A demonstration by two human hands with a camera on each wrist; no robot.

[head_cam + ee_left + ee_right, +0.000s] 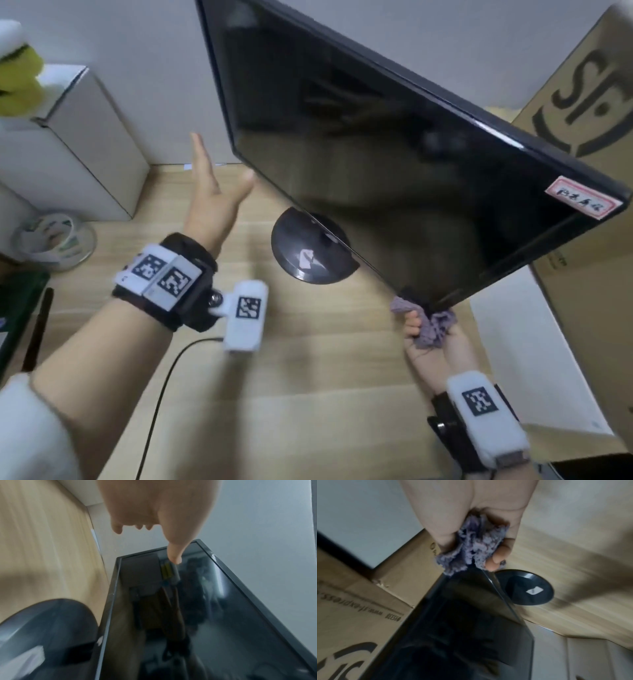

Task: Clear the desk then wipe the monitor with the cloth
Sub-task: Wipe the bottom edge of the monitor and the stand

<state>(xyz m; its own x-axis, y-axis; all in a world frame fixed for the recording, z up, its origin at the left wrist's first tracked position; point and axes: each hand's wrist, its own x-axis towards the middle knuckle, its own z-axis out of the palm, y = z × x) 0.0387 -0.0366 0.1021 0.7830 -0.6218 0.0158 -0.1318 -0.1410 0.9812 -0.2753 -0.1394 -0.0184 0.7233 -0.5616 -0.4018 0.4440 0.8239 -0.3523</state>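
Purple fluffy cloth (432,328) is sitting bunched in the right hand (434,337), whose fingers are curling round it and pressing it against the lower corner of the black flat-screen monitor (394,164). The monitor's round black base (301,253) is standing on the light wooden bench (308,377). Farther off, the left hand (210,202) is spreading flat, fingers straight, holding nothing, thumb near the monitor's edge.

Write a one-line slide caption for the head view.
Right hand grips a purple cloth at the monitor corner; open left hand reaches toward its other edge.
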